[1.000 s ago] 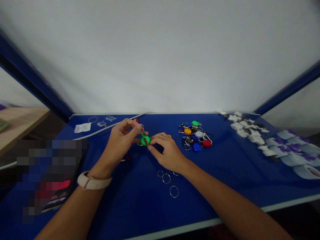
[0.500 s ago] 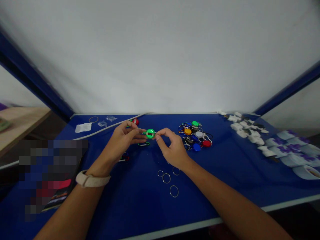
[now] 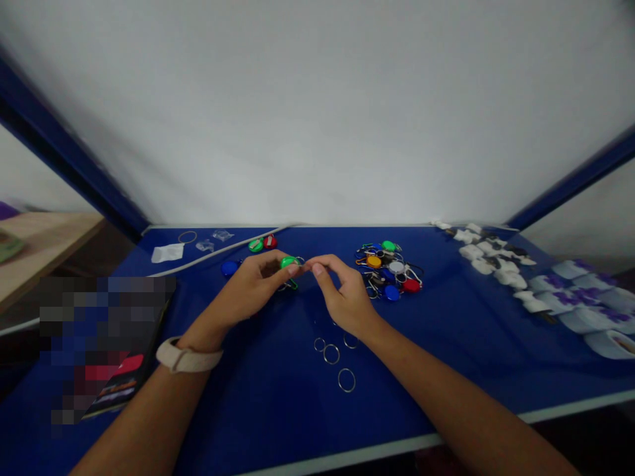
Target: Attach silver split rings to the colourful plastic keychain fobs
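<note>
Near the back edge of the blue surface (image 3: 456, 324) — left hand (image 3: 255, 284) closed around a green reel (image 3: 288, 262), right hand (image 3: 344, 287) pinched shut just beside it, can't tell on what.

A narrow strip of blue tabletop (image 3: 471, 317) separates the right hand (image 3: 342, 291) from the heap of carabiner badge reels (image 3: 395, 266); a wider lane opens between that heap and the white bundles (image 3: 489, 251). Split rings (image 3: 338, 354) obstruct a low pass nearer the body. Beyond the left hand (image 3: 258, 281), loose reels (image 3: 256, 245) and a white cable (image 3: 225, 248) hinder reaching.
</note>
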Demonstrator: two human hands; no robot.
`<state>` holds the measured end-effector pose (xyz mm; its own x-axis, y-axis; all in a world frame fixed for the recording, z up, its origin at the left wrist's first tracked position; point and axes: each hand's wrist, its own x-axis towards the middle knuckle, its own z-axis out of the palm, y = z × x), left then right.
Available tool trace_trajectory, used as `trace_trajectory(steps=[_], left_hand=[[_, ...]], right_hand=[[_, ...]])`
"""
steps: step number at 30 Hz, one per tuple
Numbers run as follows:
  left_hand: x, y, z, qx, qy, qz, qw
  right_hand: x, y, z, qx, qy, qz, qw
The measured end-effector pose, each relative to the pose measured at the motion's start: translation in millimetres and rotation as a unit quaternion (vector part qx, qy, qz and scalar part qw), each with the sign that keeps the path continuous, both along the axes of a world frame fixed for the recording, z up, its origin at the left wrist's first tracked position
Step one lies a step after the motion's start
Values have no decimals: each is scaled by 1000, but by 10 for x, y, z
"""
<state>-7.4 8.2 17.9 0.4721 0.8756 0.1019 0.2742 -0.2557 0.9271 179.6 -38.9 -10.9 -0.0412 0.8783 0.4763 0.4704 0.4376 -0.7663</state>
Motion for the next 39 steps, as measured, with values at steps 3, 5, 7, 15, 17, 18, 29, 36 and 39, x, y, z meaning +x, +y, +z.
trace_trajectory(steps=[3, 5, 7, 15, 17, 18, 29, 36, 39], left_hand=[[-1, 21, 0, -14, -59, 87, 994], [-4, 21, 1, -29, -91, 130, 987], [-11, 21, -4, -49, -120, 150, 980], [-49, 51, -40, -129, -207, 103, 964], [-43, 41, -29, -124, -200, 102, 966], [-38, 33, -21, -121, -195, 102, 968], [23, -6, 14, -104, -116, 71, 985], [3, 30, -69, -61, -34, 42, 997], [14, -1, -27, -63, -8, 7, 998]], right_hand=[[-1, -8, -15, 16, -101, 31, 994], [-13, -27, -34, 20, -200, 71, 977], [-26, -49, -47, 14, -280, 97, 955], [40, -27, -9, 27, -342, 100, 934], [45, -17, -8, 21, -341, 87, 936], [41, -15, -11, 18, -342, 82, 936], [-34, -27, -34, -37, -305, 63, 949], [7, 12, -31, -68, -204, 28, 976], [25, 41, -49, -74, -73, 23, 994]])
